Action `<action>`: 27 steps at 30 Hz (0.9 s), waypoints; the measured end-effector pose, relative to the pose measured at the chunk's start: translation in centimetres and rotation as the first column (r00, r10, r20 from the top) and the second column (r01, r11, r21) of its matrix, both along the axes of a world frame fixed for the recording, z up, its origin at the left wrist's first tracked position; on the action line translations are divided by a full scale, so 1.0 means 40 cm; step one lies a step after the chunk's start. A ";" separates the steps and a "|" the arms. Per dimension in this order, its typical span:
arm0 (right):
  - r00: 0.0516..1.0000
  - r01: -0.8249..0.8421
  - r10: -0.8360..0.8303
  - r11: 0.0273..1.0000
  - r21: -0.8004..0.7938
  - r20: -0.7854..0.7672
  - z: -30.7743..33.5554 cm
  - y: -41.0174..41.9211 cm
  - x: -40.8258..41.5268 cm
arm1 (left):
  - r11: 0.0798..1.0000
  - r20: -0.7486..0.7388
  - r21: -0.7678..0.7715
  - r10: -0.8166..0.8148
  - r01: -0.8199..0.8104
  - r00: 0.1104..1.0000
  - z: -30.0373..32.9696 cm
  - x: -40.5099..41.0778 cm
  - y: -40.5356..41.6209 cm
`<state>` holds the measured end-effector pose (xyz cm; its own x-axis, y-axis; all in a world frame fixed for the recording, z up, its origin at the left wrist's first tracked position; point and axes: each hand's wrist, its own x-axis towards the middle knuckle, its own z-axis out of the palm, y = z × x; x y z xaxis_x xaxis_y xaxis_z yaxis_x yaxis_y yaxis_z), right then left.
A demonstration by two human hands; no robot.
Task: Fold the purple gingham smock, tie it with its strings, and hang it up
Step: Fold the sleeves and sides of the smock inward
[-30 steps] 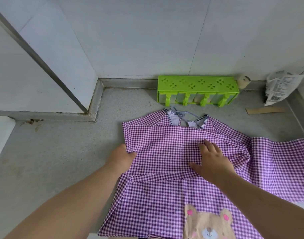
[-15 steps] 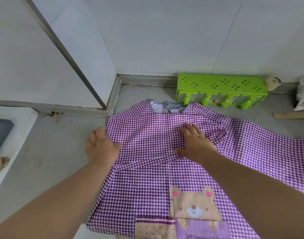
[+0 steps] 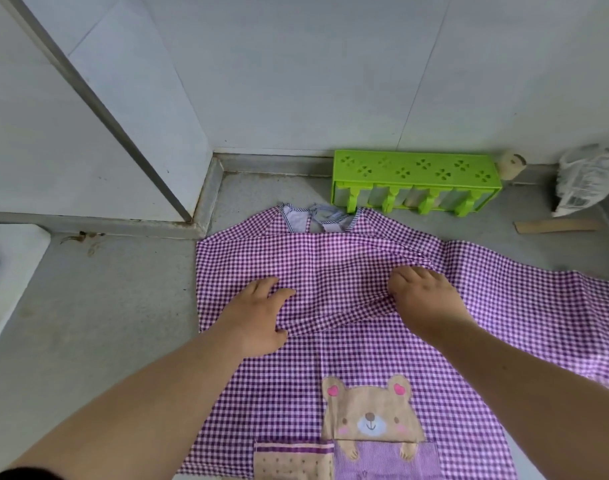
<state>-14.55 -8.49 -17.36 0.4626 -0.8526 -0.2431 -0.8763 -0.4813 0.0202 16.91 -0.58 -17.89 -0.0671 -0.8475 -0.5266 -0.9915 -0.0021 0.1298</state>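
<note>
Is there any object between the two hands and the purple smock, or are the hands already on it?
Nothing visible stands between them. The left hand and the right hand both lie directly on the purple gingham smock, on its folded part.
</note>
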 end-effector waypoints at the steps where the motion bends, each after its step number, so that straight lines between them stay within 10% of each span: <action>1: 1.000 -0.008 0.007 1.000 0.017 0.007 -0.002 0.008 -0.002 | 1.000 -0.002 0.011 0.007 -0.007 1.000 0.002 0.000 -0.004; 12: 0.990 -0.125 0.134 0.981 -0.150 0.048 -0.021 0.032 -0.060 | 0.993 0.059 0.116 0.012 -0.018 0.998 0.039 -0.025 -0.048; 18: 0.999 -0.023 0.028 0.976 0.218 -0.021 -0.010 0.066 -0.066 | 0.996 0.076 0.077 -0.058 0.052 0.995 0.038 -0.087 -0.069; 27: 0.939 0.183 -0.227 0.966 0.183 0.259 -0.030 0.109 -0.122 | 0.930 0.099 0.193 -0.335 0.312 0.937 0.026 -0.280 -0.083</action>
<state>-19.44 -4.12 -18.55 0.3488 -0.8983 -0.2673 -0.9169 -0.2680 -0.2957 5.69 -3.91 -16.85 -0.2452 -0.6871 -0.6839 -0.9500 0.3109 0.0283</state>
